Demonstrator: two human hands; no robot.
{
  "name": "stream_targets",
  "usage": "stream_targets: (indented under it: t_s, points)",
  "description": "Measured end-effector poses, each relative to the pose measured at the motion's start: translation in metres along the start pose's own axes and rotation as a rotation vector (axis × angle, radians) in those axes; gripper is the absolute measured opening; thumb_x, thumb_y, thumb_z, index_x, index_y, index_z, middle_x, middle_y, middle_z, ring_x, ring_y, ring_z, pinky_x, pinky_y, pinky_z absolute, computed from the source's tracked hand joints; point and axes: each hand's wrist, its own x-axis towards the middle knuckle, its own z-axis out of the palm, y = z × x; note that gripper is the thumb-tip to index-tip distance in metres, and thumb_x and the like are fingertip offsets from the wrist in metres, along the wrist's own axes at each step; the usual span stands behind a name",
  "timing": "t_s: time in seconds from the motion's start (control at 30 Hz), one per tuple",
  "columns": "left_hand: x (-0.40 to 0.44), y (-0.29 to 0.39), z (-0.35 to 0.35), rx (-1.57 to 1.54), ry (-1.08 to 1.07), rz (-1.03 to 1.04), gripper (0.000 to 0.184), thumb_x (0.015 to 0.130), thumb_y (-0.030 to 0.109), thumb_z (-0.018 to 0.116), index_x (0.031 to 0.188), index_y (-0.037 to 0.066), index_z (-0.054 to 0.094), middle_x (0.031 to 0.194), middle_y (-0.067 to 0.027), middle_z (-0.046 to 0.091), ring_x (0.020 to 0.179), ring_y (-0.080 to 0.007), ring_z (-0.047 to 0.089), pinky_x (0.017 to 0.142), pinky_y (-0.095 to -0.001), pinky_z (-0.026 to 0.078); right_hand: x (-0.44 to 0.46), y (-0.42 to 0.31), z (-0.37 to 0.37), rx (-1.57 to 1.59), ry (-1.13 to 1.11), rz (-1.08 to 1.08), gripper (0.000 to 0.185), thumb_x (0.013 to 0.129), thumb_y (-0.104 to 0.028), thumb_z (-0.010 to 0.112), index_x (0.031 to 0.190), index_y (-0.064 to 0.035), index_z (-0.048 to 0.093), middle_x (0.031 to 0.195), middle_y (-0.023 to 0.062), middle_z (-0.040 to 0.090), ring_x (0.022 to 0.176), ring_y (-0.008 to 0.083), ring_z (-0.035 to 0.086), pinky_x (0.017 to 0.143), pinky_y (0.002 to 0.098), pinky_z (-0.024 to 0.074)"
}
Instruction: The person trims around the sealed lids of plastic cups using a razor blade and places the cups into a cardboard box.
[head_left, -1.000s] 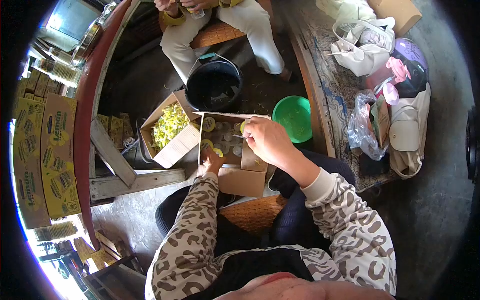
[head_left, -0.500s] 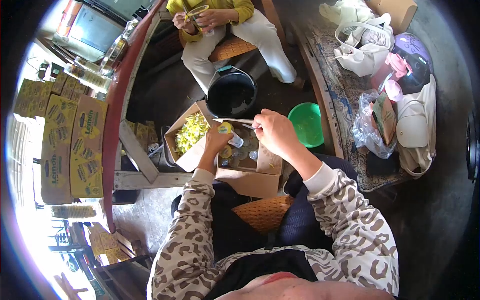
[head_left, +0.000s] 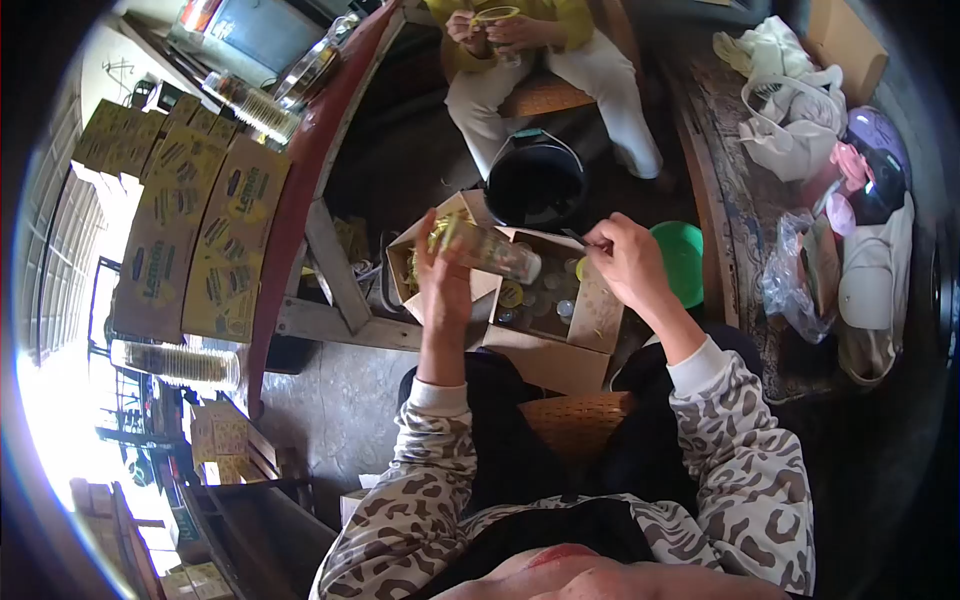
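Observation:
My left hand (head_left: 445,285) is closed around a clear plastic cup (head_left: 500,252), which lies tilted almost sideways above two open cardboard boxes. My right hand (head_left: 630,258) pinches a thin, dark, blade-like tool (head_left: 574,237) that points toward the cup without touching it. Under the cup, the nearer cardboard box (head_left: 540,357) contains several clear cups (head_left: 565,308), some with yellow lids or labels. The left cardboard box (head_left: 402,243) holds yellow-green scraps (head_left: 455,222), partly hidden by my left hand.
A black bucket (head_left: 537,180) stands beyond the boxes, with a green basin (head_left: 680,262) to the right. Opposite me sits a person (head_left: 545,60) holding a clear cup. Stacked lemon cartons (head_left: 235,235) line the left table. Bags (head_left: 795,130) and a helmet (head_left: 880,150) lie on the right bench.
My left hand has lifted the cup out from over the nearer box, up and leftward, turning it sideways. My right hand stays raised with its tool. The whole view has shifted.

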Motion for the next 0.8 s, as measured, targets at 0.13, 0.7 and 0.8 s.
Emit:
stream_targets:
  t_s: [0.13, 0.7, 0.8]
  points:
    - [-0.008, -0.014, -0.005, -0.005, 0.008, -0.101, 0.071, 0.084, 0.010, 0.071, 0.145, -0.002, 0.035, 0.131, -0.0178, 0.056, 0.117, -0.0244, 0.060, 0.104, -0.0352, 0.048, -0.004, -0.004, 0.009, -0.010, 0.016, 0.008, 0.006, 0.078, -0.005, 0.072, 0.082, -0.0055, 0.067, 0.081, 0.0088, 0.062, 0.072, 0.0279, 0.066, 0.063, 0.0384, 0.0519]
    - [-0.024, -0.028, 0.010, 0.317, -0.128, -0.206, 0.072, 0.076, -0.001, 0.079, 0.135, 0.003, 0.037, 0.119, -0.0104, 0.059, 0.111, -0.0178, 0.060, 0.095, -0.0314, 0.050, 0.003, -0.030, 0.001, 0.026, 0.118, -0.181, 0.012, 0.080, 0.002, 0.072, 0.087, -0.0050, 0.065, 0.083, 0.0067, 0.059, 0.079, 0.0249, 0.060, 0.065, 0.0363, 0.0480]
    - [-0.026, -0.032, 0.014, 0.297, -0.166, -0.245, 0.070, 0.075, -0.002, 0.076, 0.134, 0.002, 0.039, 0.119, -0.0098, 0.058, 0.109, -0.0176, 0.059, 0.094, -0.0315, 0.049, 0.003, -0.030, 0.000, -0.023, 0.120, -0.227, 0.013, 0.080, 0.002, 0.071, 0.088, -0.0061, 0.065, 0.086, 0.0067, 0.060, 0.083, 0.0266, 0.058, 0.069, 0.0379, 0.0473]
